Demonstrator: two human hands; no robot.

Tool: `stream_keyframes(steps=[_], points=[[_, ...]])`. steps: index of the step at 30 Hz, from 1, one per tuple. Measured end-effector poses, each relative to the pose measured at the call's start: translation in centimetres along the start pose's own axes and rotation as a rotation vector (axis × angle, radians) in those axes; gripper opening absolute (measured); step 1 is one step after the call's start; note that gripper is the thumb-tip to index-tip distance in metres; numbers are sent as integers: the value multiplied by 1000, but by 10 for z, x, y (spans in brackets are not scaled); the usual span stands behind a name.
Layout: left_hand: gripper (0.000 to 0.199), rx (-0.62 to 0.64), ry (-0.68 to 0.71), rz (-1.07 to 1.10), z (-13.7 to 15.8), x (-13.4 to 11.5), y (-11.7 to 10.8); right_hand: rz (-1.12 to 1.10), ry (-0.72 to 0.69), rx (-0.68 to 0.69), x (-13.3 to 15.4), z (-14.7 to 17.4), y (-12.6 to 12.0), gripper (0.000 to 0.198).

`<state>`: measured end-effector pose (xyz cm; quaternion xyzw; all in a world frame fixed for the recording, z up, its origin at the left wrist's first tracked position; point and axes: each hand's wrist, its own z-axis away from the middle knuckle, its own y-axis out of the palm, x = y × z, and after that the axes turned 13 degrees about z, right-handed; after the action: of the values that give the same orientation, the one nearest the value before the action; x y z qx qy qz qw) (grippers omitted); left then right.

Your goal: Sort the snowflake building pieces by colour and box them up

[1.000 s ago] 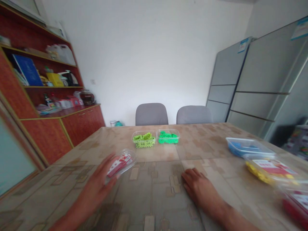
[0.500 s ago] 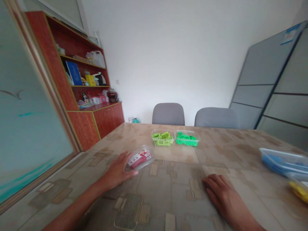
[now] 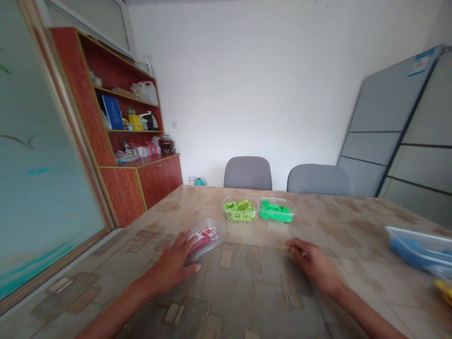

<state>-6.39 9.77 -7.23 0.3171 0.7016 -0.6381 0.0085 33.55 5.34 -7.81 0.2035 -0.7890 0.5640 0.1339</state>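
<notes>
A clear plastic box with a red and white label (image 3: 208, 235) lies on the table, left of centre. The spread fingers of my left hand (image 3: 176, 259) rest over its left end, the thumb apart near its front edge. My right hand (image 3: 312, 263) is over the table to the right, fingers curled together. A small pale spot shows at its fingertips; I cannot tell what it is. Beyond both hands, side by side, stand a clear tub of yellow-green pieces (image 3: 240, 211) and one of bright green pieces (image 3: 275, 212).
At the right edge are a clear tub with blue contents (image 3: 416, 249) and a partly visible one with yellow contents (image 3: 444, 289). Two grey chairs (image 3: 247, 173) stand behind the patterned table (image 3: 247, 292). A red-brown shelf cabinet (image 3: 141, 188) is at the back left.
My right hand has moved forward and left over the table. My left hand reaches further over the labelled box, which is turned slightly. The camera view has tilted up a little.
</notes>
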Motion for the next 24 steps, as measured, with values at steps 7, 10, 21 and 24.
stream_keyframes(steps=[7,10,21,24], points=[[49,-131,246,108,-6,-28,16,19,146,-82,13,-68,37,27],[45,-123,313,121,-3,-38,24,152,193,-190,10,-86,30,31],[55,-6,416,276,-7,-107,49,426,215,-93,-23,-119,8,55],[58,46,441,329,-16,-127,58,391,284,-62,-38,-126,4,47]])
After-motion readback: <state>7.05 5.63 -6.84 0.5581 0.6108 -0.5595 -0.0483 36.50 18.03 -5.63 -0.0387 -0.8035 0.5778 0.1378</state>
